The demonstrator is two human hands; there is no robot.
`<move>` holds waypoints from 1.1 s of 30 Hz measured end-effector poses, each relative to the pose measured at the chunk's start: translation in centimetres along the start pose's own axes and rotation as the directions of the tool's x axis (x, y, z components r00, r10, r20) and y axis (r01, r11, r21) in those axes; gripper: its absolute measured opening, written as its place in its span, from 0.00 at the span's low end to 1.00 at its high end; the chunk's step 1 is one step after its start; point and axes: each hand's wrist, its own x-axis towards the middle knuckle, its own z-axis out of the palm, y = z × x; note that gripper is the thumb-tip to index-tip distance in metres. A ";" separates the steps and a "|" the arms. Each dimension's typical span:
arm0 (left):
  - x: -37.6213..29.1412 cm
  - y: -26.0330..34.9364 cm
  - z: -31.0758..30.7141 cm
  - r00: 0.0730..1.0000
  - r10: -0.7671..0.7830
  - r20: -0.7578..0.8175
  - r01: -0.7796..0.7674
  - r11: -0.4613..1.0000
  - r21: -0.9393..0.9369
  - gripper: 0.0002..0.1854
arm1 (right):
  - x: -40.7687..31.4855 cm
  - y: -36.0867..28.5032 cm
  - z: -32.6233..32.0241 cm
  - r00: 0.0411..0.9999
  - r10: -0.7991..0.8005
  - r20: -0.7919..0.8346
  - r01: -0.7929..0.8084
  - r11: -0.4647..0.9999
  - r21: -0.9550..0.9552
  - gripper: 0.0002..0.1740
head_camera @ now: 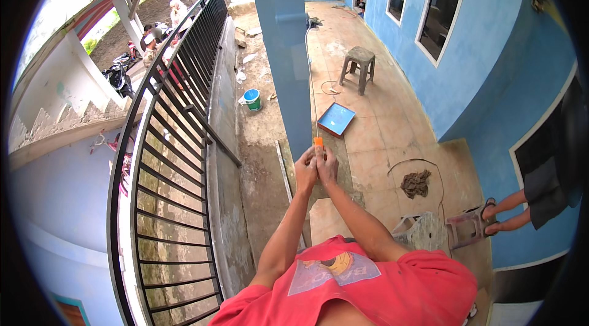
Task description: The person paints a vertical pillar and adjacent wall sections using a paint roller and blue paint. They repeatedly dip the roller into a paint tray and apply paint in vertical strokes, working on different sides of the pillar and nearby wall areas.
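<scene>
Both my hands meet around the orange handle (318, 142) of a paint roller, in front of the blue pillar (285, 63). My left hand (305, 171) is on the left side of the grip and my right hand (327, 166) on the right, fingers closed. From the handle a long thin metal rod (313, 91) runs up along the pillar's right edge. A wide roller (291, 18) appears to lie against the upper pillar, blending with its blue; its contact is hard to tell. Beyond my hands a paint tray (336, 119) with light blue paint rests on the floor.
A stool (358, 61) and a crumpled dark cloth (415, 183) are on the tiles. A green bucket (251, 100) stands left of the pillar, near a black metal railing (175, 151). At right, a person's legs (508, 215) stand on a plastic stool (467, 229). Several people are beyond the railing.
</scene>
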 end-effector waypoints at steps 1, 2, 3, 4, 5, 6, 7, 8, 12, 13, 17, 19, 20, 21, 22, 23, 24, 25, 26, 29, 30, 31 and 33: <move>-0.7 -1.4 -0.4 1.000 -0.016 0.003 0.016 1.000 0.020 0.21 | -1.0 1.2 -0.1 1.000 0.020 0.004 -0.019 0.999 -0.030 0.30; -1.2 -2.9 -0.8 0.999 -0.032 0.006 0.031 0.999 0.041 0.22 | -1.9 2.4 -0.1 0.999 0.039 0.008 -0.039 0.998 -0.059 0.30; -1.9 -4.3 -1.0 0.999 -0.051 0.007 0.051 0.997 0.066 0.22 | -2.7 3.9 -0.1 0.999 0.044 0.005 -0.044 0.997 -0.057 0.30; -2.4 -5.3 -1.3 0.998 -0.069 0.008 0.068 0.993 0.093 0.23 | -3.4 5.1 0.0 0.999 0.047 0.002 -0.047 0.997 -0.053 0.30; -3.0 -6.3 -1.5 0.996 -0.085 0.008 0.084 0.989 0.120 0.24 | -4.1 6.3 0.1 0.999 0.050 -0.001 -0.050 0.998 -0.049 0.29; -3.5 -7.0 -1.7 0.992 -0.129 -0.015 0.130 0.984 0.122 0.24 | -4.7 7.1 0.2 0.999 0.052 0.001 -0.052 0.999 -0.010 0.29; -4.0 -7.7 -2.1 0.988 -0.151 -0.015 0.152 0.978 0.145 0.24 | -5.4 7.8 0.3 0.998 0.063 0.004 -0.063 0.998 -0.026 0.29; -4.4 -8.3 -2.5 0.985 -0.172 -0.017 0.173 0.971 0.167 0.24 | -6.1 8.5 0.4 0.997 0.074 0.008 -0.074 0.996 -0.043 0.29; -6.1 -8.3 -2.5 0.952 -0.306 -0.023 0.303 0.925 0.230 0.24 | -8.3 11.3 0.1 0.987 0.161 0.018 -0.160 0.986 -0.044 0.29; -6.5 -8.4 -2.4 0.944 -0.330 -0.023 0.325 0.913 0.248 0.24 | -8.7 11.9 0.2 0.986 0.165 0.009 -0.164 0.985 -0.054 0.29; -7.3 -10.6 -3.4 0.921 -0.390 -0.007 0.381 0.896 0.229 0.24 | -10.3 13.8 0.6 0.981 0.195 -0.013 -0.195 0.977 -0.085 0.29; -7.5 -11.4 -3.7 0.907 -0.421 -0.010 0.413 0.884 0.220 0.23 | -10.9 14.0 0.6 0.979 0.203 -0.016 -0.204 0.975 -0.085 0.29; -7.7 -11.7 -3.9 0.904 -0.428 0.004 0.418 0.887 0.197 0.23 | -11.3 14.1 0.5 0.980 0.200 -0.012 -0.200 0.977 -0.077 0.29; -7.6 -11.7 -3.9 0.904 -0.427 0.024 0.417 0.892 0.176 0.23 | -11.2 14.2 0.5 0.981 0.191 -0.015 -0.192 0.979 -0.066 0.30; -7.6 -11.6 -3.9 0.900 -0.433 0.040 0.420 0.890 0.175 0.25 | -11.2 14.3 0.5 0.986 0.161 -0.033 -0.161 0.987 -0.024 0.29; -7.6 -11.5 -3.9 0.908 -0.418 0.033 0.407 0.898 0.164 0.25 | -11.0 14.5 0.6 0.986 0.166 -0.023 -0.166 0.986 -0.002 0.29; -7.7 -10.8 -3.2 0.914 -0.403 0.041 0.393 0.906 0.155 0.25 | -10.5 15.1 0.4 0.985 0.171 -0.028 -0.170 0.985 0.016 0.29; -7.7 -10.2 -2.6 0.920 -0.390 0.045 0.380 0.913 0.145 0.25 | -9.9 15.2 0.3 0.984 0.177 -0.029 -0.176 0.984 0.033 0.29; -7.5 -9.5 -2.1 0.930 -0.364 0.050 0.353 0.922 0.157 0.25 | -9.2 15.3 0.3 0.989 0.139 -0.048 -0.138 0.990 0.024 0.29; -6.0 -9.7 -3.3 0.974 -0.222 0.046 0.219 0.973 0.068 0.24 | -7.3 11.8 1.2 1.000 0.025 -0.008 -0.025 0.999 0.027 0.29; -5.5 -9.4 -3.2 0.985 -0.170 0.038 0.167 0.984 0.067 0.24 | -6.4 10.6 1.1 1.000 0.015 0.003 -0.015 1.000 0.025 0.29; -4.8 -8.5 -3.0 0.993 -0.118 0.028 0.116 0.991 0.068 0.24 | -5.5 9.3 1.2 1.000 0.007 0.014 -0.008 1.000 0.023 0.30; -3.3 -6.6 -2.4 0.999 -0.029 0.021 0.027 0.997 0.075 0.23 | -3.6 6.5 1.4 1.000 -0.012 0.009 0.012 0.999 0.030 0.30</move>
